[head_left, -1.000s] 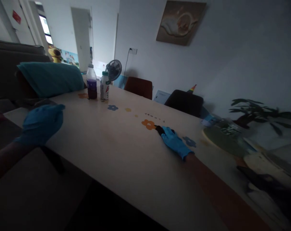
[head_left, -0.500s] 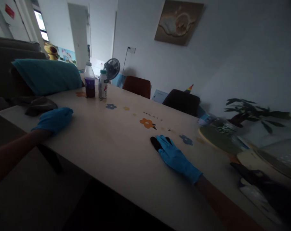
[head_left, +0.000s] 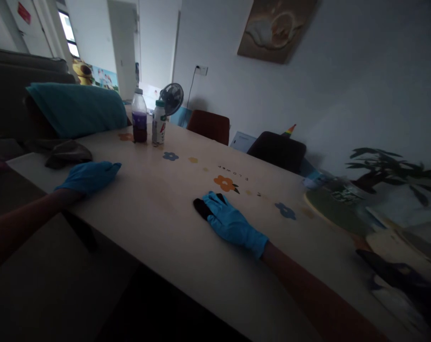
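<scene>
My right hand (head_left: 231, 223), in a blue glove, presses down over a black pad (head_left: 201, 209) on the tabletop, its fingers closed on it. The pad's rounded end and a bit of its far edge show past the fingers; the rest is covered, and whether it is a sponge or a cloth I cannot make out. At the left, my gloved left hand (head_left: 90, 178) rests on the pale table (head_left: 154, 209) near its front edge, fingers lying forward with nothing visible in them. Just behind that hand lies a crumpled dark grey cloth (head_left: 69, 153).
Toward the far end stand a bottle of purple drink (head_left: 139, 121) and a white bottle (head_left: 159, 126), with a small fan (head_left: 173, 99) behind. A teal towel (head_left: 83, 109) drapes over a chair. Flower prints run along the table. A potted plant (head_left: 365, 180) and containers crowd the right.
My right hand has slid left across the tabletop with the black pad. The left hand stays on the table, its fingers a little more extended. The view has shifted slightly.
</scene>
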The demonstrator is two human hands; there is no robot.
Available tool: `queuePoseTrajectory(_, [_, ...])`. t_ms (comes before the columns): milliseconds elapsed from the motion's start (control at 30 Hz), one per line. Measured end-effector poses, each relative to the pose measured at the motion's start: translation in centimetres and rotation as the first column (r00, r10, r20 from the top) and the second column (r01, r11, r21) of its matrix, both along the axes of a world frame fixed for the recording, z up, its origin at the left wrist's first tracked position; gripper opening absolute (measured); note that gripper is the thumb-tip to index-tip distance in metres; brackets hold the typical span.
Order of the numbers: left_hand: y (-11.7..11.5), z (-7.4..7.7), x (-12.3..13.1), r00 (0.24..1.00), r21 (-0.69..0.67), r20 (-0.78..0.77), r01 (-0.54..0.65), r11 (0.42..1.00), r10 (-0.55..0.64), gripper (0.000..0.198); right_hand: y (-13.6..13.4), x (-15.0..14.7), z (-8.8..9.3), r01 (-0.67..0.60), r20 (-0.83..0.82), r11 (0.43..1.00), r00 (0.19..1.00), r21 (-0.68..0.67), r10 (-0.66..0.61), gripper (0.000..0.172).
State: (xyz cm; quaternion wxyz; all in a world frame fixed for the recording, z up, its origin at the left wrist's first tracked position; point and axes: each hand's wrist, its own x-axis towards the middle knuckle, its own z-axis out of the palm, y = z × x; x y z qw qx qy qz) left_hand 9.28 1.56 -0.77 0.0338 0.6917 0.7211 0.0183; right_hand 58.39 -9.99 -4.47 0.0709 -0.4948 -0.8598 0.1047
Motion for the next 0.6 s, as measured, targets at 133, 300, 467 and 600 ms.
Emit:
queuePoseTrajectory(133, [-0.2, 0.7, 0.5, 1.0, -0.037, -0.017, -0.002, 0.999, 0.001, 0.077, 2.0, -1.8, -0.1, 0.002, -0.005, 1.0, 1.0, -0.013, -0.002, 0.079])
queuePoseTrajectory(300, [0.2, 0.3, 0.1, 0.999, -0.058, -0.029, 0.018, 0.998, -0.019, 0.077, 4.4, -4.3, 0.2, 0.003, 0.017, 1.0, 1.0, -0.031, -0.002, 0.081])
queuePoseTrajectory(467, [0.2, 0.5, 0.2, 1.0, -0.08, -0.018, -0.005, 0.997, 0.003, 0.08, 6.5, -6.7, 0.7, 0.038, 0.017, 0.998, 0.999, -0.046, -0.037, 0.079])
queuePoseTrajectory(600, [0.6, 0.0, -0.2, 1.0, -0.065, -0.027, -0.002, 0.998, 0.001, 0.077, 8.4, -8.1, 0.6, 0.081, 0.025, 0.996, 0.996, -0.04, -0.08, 0.078])
